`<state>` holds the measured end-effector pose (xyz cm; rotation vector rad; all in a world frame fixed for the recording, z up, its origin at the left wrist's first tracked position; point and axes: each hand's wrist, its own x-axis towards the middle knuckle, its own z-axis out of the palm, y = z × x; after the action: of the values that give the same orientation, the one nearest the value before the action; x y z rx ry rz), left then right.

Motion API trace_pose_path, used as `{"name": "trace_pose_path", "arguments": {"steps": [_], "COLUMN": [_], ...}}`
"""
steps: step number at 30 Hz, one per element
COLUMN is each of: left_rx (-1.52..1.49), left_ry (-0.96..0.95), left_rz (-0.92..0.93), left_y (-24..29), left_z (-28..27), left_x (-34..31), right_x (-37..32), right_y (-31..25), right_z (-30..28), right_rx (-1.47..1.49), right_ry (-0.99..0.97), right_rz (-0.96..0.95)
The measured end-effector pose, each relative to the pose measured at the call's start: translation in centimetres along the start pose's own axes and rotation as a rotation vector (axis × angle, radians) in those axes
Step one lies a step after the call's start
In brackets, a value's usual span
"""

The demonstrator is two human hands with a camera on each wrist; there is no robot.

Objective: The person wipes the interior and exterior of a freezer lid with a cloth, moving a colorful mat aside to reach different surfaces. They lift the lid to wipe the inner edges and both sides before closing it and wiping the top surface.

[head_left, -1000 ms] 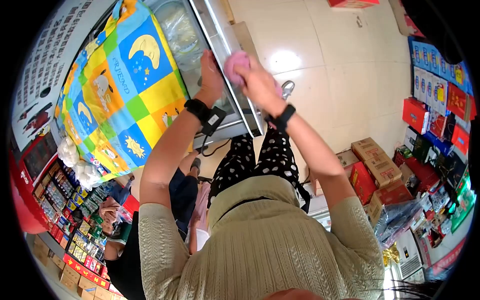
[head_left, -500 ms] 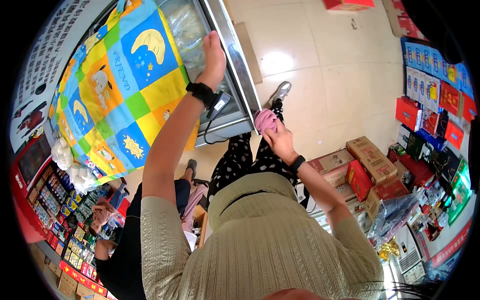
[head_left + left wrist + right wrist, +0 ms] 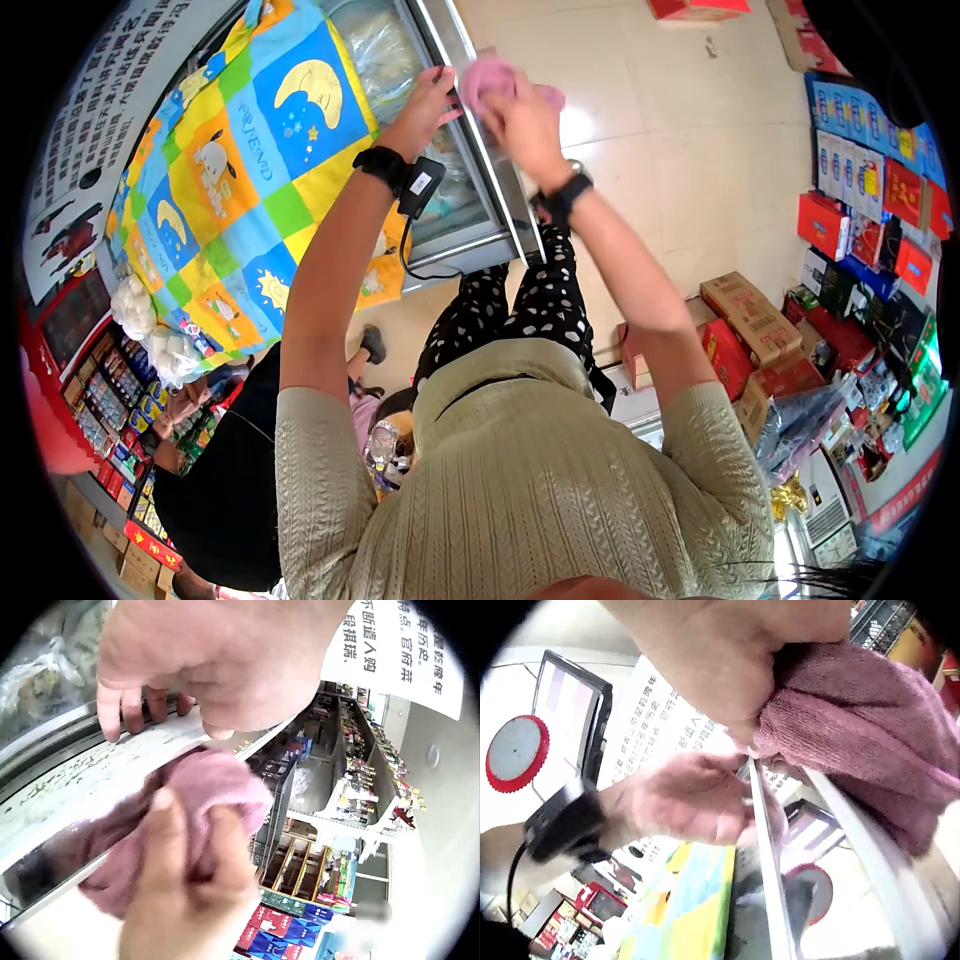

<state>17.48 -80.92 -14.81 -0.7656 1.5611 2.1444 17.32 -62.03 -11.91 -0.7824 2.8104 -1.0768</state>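
Observation:
A pink cloth (image 3: 488, 82) is bunched in the right hand (image 3: 530, 132), against the outer side of a chest case's metal rim (image 3: 512, 208). In the left wrist view, the thumb and fingers of the right hand (image 3: 187, 881) pinch the cloth (image 3: 217, 780), which touches the rim's side. Spread over the rim's inner edge, the left hand (image 3: 214, 664) has its fingertips on the frame and holds nothing. The right wrist view shows the left hand (image 3: 694, 801) across the rim from the cloth (image 3: 862, 731).
A colourful printed cover (image 3: 235, 170) lies over the case's left part, beside wrapped goods under the glass. Cardboard boxes (image 3: 752, 318) and red packages stand on the floor at the right. A person in black (image 3: 225, 490) is at the lower left.
The right hand has moved the cloth from the near corner of the rim up along its outer side. The left hand has shifted slightly and its fingers have spread.

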Motion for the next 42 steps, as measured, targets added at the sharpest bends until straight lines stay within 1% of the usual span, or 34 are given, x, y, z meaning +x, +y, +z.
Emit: {"name": "trace_pose_path", "arguments": {"steps": [1, 2, 3, 4, 5, 7, 8, 9, 11, 13, 14, 16, 17, 20, 21, 22, 23, 24, 26, 27, 28, 29, 30, 32, 33, 34, 36, 37, 38, 39, 40, 42], "left_rx": [0.015, 0.030, 0.035, 0.028, 0.037, 0.043, 0.046, 0.051, 0.059, 0.065, 0.036, 0.013, -0.009, -0.043, -0.059, -0.055, -0.027, 0.002, 0.008, 0.019, 0.029, 0.039, 0.041, 0.052, 0.052, 0.058, -0.047, -0.067, -0.065, -0.162, -0.258, -0.269], "left_ry": [0.031, 0.064, 0.044, 0.043, 0.038, 0.038, 0.034, 0.029, 0.032, 0.036, 0.028, 0.021, 0.014, 0.004, 0.000, -0.006, 0.006, 0.019, 0.011, 0.006, 0.006, -0.006, -0.002, 0.053, 0.054, 0.053, -0.018, -0.068, -0.061, -0.102, -0.145, -0.090], "left_rz": [-0.024, -0.050, -0.046, -0.048, -0.058, -0.058, -0.068, -0.081, -0.092, -0.107, -0.091, -0.076, -0.062, -0.041, -0.037, -0.031, -0.069, -0.106, -0.116, -0.132, -0.144, -0.137, -0.139, -0.144, -0.155, -0.156, -0.150, -0.184, -0.172, -0.176, -0.179, -0.175], "left_y": [0.1, 0.1, -0.2, -0.1, 0.1, 0.7, 0.7, 0.7, 1.0, 0.8, 0.6, 0.4, 0.3, -0.2, -0.2, 0.2, 0.2, 0.3, 0.4, 0.4, 0.5, 0.6, 0.6, 0.8, 0.8, 0.8, 0.8, 0.9, 1.2, 1.5, 1.6, 1.6], "left_z": [0.1, -0.1, -0.4, -0.4, -0.3, -0.3, -0.3, -0.4, -0.3, -0.4, -0.4, -0.4, -0.5, -0.9, -0.9, -0.9, -0.9, -0.8, -0.9, -1.0, -1.1, -1.1, -0.9, -0.3, -0.1, -0.2, -0.6, -0.8, -1.1, -1.1, -1.0, -0.7], "left_x": [0.2, 0.3, 0.8, 0.7, 0.6, 0.7, 0.7, 0.7, 0.6, 0.7, 0.8, 0.7, 0.7, 0.8, 0.9, 1.1, 1.1, 1.2, 1.4, 1.5, 1.6, 1.4, 1.1, 0.8, 0.8, 0.6, 0.5, 0.8, 1.0, 0.3, -0.3, -1.0], "right_x": [-2.9, -6.6, -10.5, -14.5, -17.8, -19.5, -19.8, -18.3, -11.9, -5.3, -2.2, 3.0, 4.5, 3.6, 1.8, -0.7, -3.9, -7.5, -15.1, -17.8, -20.2, -20.5, -20.3, -18.1, -15.9, -13.7, -9.3, -7.1, -4.8, -2.9, -0.9, 3.2], "right_y": [0.0, -0.1, 0.0, 0.8, 1.3, 1.1, 1.2, 1.1, 0.8, 0.6, 0.4, 0.5, 0.4, -0.5, -1.1, -1.3, -1.2, -0.6, 0.5, 0.5, 0.9, 0.7, 0.2, 0.3, 0.1, -0.1, 0.2, 0.2, 0.0, -0.2, -0.1, -0.2], "right_z": [0.0, -0.2, -0.3, -0.4, -0.5, -1.6, -1.2, -1.0, -1.1, -0.9, -0.3, 0.3, 0.6, 0.9, 0.4, 0.1, -0.4, -0.2, -0.3, -1.1, -1.0, -1.3, -1.6, -1.1, -1.3, -1.3, -0.5, -0.2, 0.1, 0.4, 0.8, 1.4], "right_rx": [-0.057, 0.021, 0.060, 0.069, 0.093, -0.011, 0.036, -0.003, -0.064, -0.043, -0.013, 0.006, -0.006, -0.029, -0.053, -0.086, -0.055, -0.083, -0.064, -0.107, -0.066, -0.076, -0.084, -0.106, -0.107, -0.110, -0.097, -0.096, -0.086, -0.073, -0.067, -0.084], "right_ry": [0.106, 0.001, -0.002, -0.106, -0.133, -0.124, -0.179, -0.149, -0.080, -0.065, 0.087, 0.092, 0.096, 0.092, 0.071, 0.036, -0.015, -0.022, -0.111, -0.146, -0.121, -0.152, -0.183, -0.123, -0.094, -0.095, -0.001, 0.005, 0.019, 0.028, 0.027, 0.114], "right_rz": [-0.098, 0.023, 0.072, 0.144, 0.148, 0.049, 0.091, 0.042, -0.053, -0.069, -0.119, -0.121, -0.115, -0.059, -0.085, -0.059, -0.034, -0.019, 0.045, 0.005, -0.001, 0.012, 0.030, -0.023, -0.052, -0.032, -0.082, -0.090, -0.059, -0.026, -0.036, -0.057]}}
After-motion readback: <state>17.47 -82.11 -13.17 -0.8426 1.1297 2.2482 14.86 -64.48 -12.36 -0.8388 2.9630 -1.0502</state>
